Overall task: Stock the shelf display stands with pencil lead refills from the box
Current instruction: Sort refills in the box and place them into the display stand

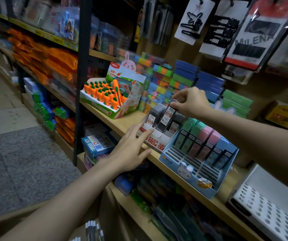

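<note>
At the bottom edge of the frame, an open brown cardboard box point(87, 230) shows a few refill packs. Above it, centre frame, the left hand point(131, 150) lies with fingers straight and loosely spread on the front of the white cardboard display stand point(157, 138), printed "100" and "0.7" in red, on the wooden shelf point(122, 122). Just right sits a blue bunny-printed display stand point(191, 173) with pastel cases. Farther back, the right hand point(191, 101) pinches the top of a dark grey pencil lead refill case point(167, 115) labelled "0.7", partly in the white stand. Left of centre stands an orange carrot-pen display box point(108, 101). Upper right, a hanging card point(254, 37) reads "MILENA".
</note>
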